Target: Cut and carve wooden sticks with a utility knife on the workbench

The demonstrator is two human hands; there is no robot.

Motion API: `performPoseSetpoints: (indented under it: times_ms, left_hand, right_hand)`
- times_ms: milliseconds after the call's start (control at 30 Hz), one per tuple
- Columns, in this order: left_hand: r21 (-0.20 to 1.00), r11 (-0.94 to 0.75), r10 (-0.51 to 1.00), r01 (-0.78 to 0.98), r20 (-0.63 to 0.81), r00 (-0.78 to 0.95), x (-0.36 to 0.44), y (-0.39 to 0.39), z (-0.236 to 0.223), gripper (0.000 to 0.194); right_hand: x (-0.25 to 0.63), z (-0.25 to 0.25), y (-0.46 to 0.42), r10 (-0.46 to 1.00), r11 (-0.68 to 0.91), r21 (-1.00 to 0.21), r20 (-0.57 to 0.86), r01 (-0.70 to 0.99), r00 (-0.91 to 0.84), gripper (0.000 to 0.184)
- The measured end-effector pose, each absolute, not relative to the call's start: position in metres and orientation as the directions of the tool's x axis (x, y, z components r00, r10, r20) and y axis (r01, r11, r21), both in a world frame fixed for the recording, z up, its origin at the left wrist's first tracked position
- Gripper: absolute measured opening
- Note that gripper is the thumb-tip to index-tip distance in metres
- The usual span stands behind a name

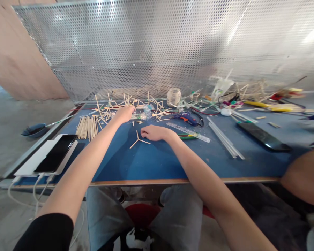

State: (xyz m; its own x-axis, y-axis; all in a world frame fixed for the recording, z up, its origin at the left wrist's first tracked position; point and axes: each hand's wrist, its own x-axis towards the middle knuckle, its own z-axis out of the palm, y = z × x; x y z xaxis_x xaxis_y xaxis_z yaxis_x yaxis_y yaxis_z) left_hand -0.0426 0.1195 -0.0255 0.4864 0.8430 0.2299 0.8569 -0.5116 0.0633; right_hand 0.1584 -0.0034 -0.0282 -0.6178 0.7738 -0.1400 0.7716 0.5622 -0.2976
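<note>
My left hand [125, 114] reaches over the back of the blue table, among loose wooden sticks and small frames [107, 111] made of joined sticks. Its fingers look bent together; what lies between them is hidden. My right hand [154, 132] rests low over the table with curled fingers, and I cannot see whether they hold anything. Just left of it, three thin sticks meet in a Y shape [138, 140] flat on the table. A green and yellow cutter [187, 136] and a clear ruler [189, 131] lie right of that hand.
A bundle of sticks [87, 128] and a phone [56, 153] with cables are at left. A blue glue gun [187, 118], clear glue sticks [225, 137] and a dark phone [263, 136] lie right. A perforated metal panel [146, 45] stands behind. Another person's arm [306, 174] is at far right.
</note>
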Motion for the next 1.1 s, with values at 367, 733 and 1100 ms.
performPoseSetpoints:
  times_ms: [367,733,1100]
  left_hand:
    - [0.011,-0.556,0.831,0.831,0.020,0.556,-0.034,0.148,-0.035,0.027]
    - [-0.077,-0.549,0.834,0.832,-0.121,0.539,-0.033,0.150,-0.037,0.039]
    - [-0.196,-0.501,0.835,0.843,0.149,0.530,-0.035,0.129,-0.037,0.024]
  right_hand:
    - [0.158,-0.033,0.000,0.770,0.579,-0.273,-0.126,0.768,-0.625,0.024]
    - [0.158,-0.033,0.000,0.776,0.573,-0.273,-0.121,0.772,-0.619,0.022]
    - [0.157,-0.033,-0.002,0.781,0.562,-0.296,-0.117,0.773,-0.613,0.020]
